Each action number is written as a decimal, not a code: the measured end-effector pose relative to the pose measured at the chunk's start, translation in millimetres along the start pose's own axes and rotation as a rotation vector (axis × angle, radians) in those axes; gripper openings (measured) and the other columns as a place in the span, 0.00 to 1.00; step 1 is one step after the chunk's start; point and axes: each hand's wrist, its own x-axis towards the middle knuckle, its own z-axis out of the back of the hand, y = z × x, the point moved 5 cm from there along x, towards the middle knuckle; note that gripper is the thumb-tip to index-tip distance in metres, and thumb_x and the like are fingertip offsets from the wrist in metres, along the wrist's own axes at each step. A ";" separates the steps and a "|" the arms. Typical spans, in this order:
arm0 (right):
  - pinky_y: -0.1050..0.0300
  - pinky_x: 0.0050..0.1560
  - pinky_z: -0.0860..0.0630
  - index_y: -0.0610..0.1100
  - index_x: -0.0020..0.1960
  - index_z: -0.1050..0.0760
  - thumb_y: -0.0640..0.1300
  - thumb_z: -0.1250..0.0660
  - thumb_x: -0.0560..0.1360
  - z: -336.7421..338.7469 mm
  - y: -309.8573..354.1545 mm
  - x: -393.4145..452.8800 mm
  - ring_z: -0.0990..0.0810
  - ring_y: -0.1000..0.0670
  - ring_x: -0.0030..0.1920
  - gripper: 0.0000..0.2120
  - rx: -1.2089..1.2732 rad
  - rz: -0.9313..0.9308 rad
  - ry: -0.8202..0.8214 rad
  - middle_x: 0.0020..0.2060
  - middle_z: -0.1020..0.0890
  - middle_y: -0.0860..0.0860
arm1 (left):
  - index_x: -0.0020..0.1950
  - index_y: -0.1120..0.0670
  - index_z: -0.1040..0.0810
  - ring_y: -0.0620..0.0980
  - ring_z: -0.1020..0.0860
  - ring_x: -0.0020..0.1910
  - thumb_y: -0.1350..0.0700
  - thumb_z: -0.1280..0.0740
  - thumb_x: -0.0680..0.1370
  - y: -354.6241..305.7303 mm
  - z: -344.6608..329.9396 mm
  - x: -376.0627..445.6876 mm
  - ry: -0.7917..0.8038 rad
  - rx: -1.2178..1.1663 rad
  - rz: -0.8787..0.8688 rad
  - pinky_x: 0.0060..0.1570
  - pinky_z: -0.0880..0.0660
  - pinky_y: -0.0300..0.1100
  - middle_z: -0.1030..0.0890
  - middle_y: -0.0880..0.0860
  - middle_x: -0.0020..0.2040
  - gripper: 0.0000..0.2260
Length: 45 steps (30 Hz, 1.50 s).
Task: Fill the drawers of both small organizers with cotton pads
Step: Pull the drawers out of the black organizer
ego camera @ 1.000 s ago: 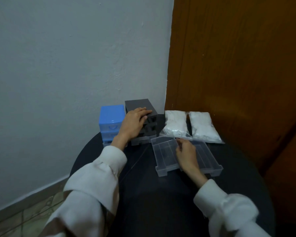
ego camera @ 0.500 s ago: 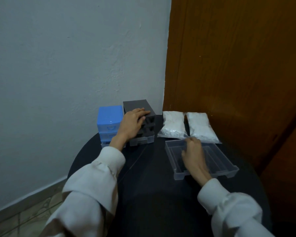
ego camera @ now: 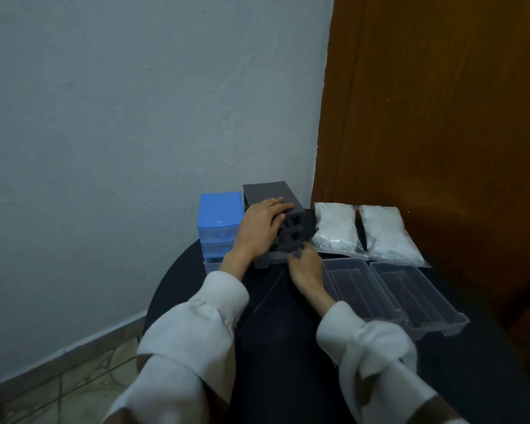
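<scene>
A small round dark table (ego camera: 282,325) is seen from above, set in a corner between a pale wall and a brown wooden door. At its far side stand two small organizers, side by side and touching: a blue organizer (ego camera: 219,214) on the left with its clear drawers in place, and a grey organizer (ego camera: 271,194) on the right with two upper slots empty.

The left hand (ego camera: 262,229) is laid over the grey organizer's top front edge, fingers mostly straight, apparently to brace it. The right hand (ego camera: 305,266) is at the bottom drawer (ego camera: 271,260), which is partly drawn out toward the near side; its fingertips meet the drawer's right front corner, but whether they pinch it cannot be told.

Two clear drawers (ego camera: 392,289) lie side by side, empty, on the right of the table. Just beyond them, two sealed bags of cotton pads (ego camera: 361,231) rest flat against the door side.

The drawers appear to be thin, light, rigid plastic, likely slippery and prone to sliding; they are probably best taken by the front lip or side walls. The bags look soft, light and crinkly, and would sag if lifted by one end. The pads should compress easily and are best pinched in small stacks.
</scene>
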 end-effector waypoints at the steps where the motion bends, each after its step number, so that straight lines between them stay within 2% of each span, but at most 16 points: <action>1: 0.59 0.58 0.32 0.37 0.63 0.30 0.38 0.39 0.78 1.0 -1.8 0.3 0.27 0.44 0.61 0.15 -0.012 0.004 -0.023 0.61 0.26 0.41 | 0.69 0.51 0.28 0.51 0.34 0.70 0.58 0.42 0.81 0.1 -0.3 0.1 -0.004 0.004 -0.002 0.68 0.41 0.44 0.30 0.54 0.71 0.16; 4: 0.54 0.60 0.31 0.34 0.59 0.28 0.41 0.40 0.79 1.2 -8.3 0.5 0.27 0.43 0.60 0.13 -0.046 0.006 -0.056 0.59 0.26 0.40 | 0.69 0.50 0.28 0.51 0.34 0.70 0.57 0.42 0.81 0.8 -0.2 0.5 -0.003 0.009 -0.010 0.69 0.41 0.45 0.30 0.53 0.71 0.16; 8: 0.56 0.50 0.33 0.33 0.55 0.26 0.37 0.40 0.78 4.1 -11.7 -1.6 0.27 0.43 0.56 0.10 -0.182 0.003 -0.052 0.57 0.26 0.39 | 0.69 0.49 0.29 0.50 0.34 0.70 0.56 0.43 0.81 2.0 -0.1 0.5 0.003 0.024 0.002 0.69 0.41 0.45 0.31 0.52 0.71 0.16; 12: 0.54 0.54 0.30 0.34 0.60 0.29 0.36 0.37 0.75 4.7 -9.8 -12.3 0.28 0.43 0.58 0.14 -0.261 0.025 -0.047 0.59 0.30 0.41 | 0.69 0.49 0.29 0.51 0.34 0.70 0.56 0.43 0.81 3.0 -2.2 0.9 0.000 0.022 0.004 0.70 0.41 0.46 0.31 0.52 0.71 0.16; 15: 0.50 0.58 0.27 0.34 0.61 0.30 0.37 0.37 0.76 1.5 -1.0 -7.9 0.27 0.42 0.59 0.15 -0.263 0.095 -0.050 0.60 0.29 0.40 | 0.69 0.50 0.29 0.52 0.34 0.70 0.56 0.43 0.81 2.8 -1.8 0.8 -0.006 0.013 0.002 0.70 0.40 0.48 0.30 0.53 0.71 0.16; 19: 0.52 0.53 0.26 0.33 0.57 0.27 0.34 0.41 0.77 0.9 3.3 1.9 0.24 0.42 0.55 0.11 -0.268 0.063 -0.041 0.57 0.24 0.38 | 0.69 0.50 0.28 0.51 0.33 0.69 0.57 0.42 0.81 0.6 0.5 -0.3 -0.005 0.016 -0.008 0.69 0.40 0.46 0.30 0.54 0.71 0.16; 21: 0.52 0.54 0.25 0.34 0.57 0.26 0.32 0.42 0.77 1.6 0.4 0.3 0.23 0.43 0.54 0.10 -0.265 0.053 -0.040 0.56 0.23 0.39 | 0.69 0.50 0.28 0.51 0.33 0.69 0.57 0.43 0.81 0.2 0.6 -0.6 -0.005 0.016 -0.007 0.69 0.40 0.46 0.30 0.53 0.71 0.16; 30: 0.56 0.59 0.31 0.34 0.64 0.33 0.29 0.42 0.76 5.3 -9.3 -23.7 0.29 0.44 0.61 0.16 -0.397 0.109 0.006 0.62 0.30 0.40 | 0.68 0.50 0.28 0.52 0.31 0.67 0.56 0.43 0.81 -1.7 2.5 -1.1 -0.023 0.046 -0.008 0.68 0.37 0.47 0.29 0.53 0.70 0.16; 37: 0.59 0.57 0.32 0.37 0.60 0.31 0.30 0.42 0.77 17.8 -15.7 -45.2 0.29 0.47 0.58 0.13 -0.431 0.124 -0.018 0.59 0.29 0.42 | 0.68 0.51 0.28 0.53 0.31 0.67 0.57 0.43 0.81 -0.1 1.1 4.0 -0.002 0.045 -0.014 0.68 0.38 0.46 0.29 0.54 0.70 0.16; 40: 0.60 0.57 0.32 0.38 0.62 0.33 0.31 0.41 0.77 26.0 -14.1 -51.4 0.30 0.48 0.60 0.14 -0.400 0.157 -0.027 0.60 0.30 0.43 | 0.69 0.51 0.29 0.52 0.33 0.69 0.57 0.44 0.81 -0.4 1.5 8.3 0.028 0.073 -0.007 0.69 0.41 0.47 0.30 0.54 0.71 0.16; 42: 0.60 0.58 0.32 0.38 0.63 0.33 0.31 0.40 0.76 29.7 -9.6 -52.9 0.30 0.48 0.61 0.16 -0.381 0.182 -0.026 0.61 0.30 0.43 | 0.70 0.50 0.31 0.50 0.37 0.72 0.58 0.45 0.82 -1.2 1.1 8.2 0.049 0.108 0.013 0.72 0.49 0.50 0.32 0.53 0.72 0.17; 45: 0.64 0.56 0.34 0.38 0.65 0.33 0.33 0.39 0.76 39.5 -2.5 -56.1 0.30 0.49 0.61 0.18 -0.358 0.218 -0.031 0.62 0.30 0.44 | 0.75 0.51 0.40 0.49 0.45 0.76 0.59 0.44 0.81 -7.1 0.6 0.6 0.023 0.138 0.015 0.73 0.58 0.51 0.37 0.52 0.75 0.22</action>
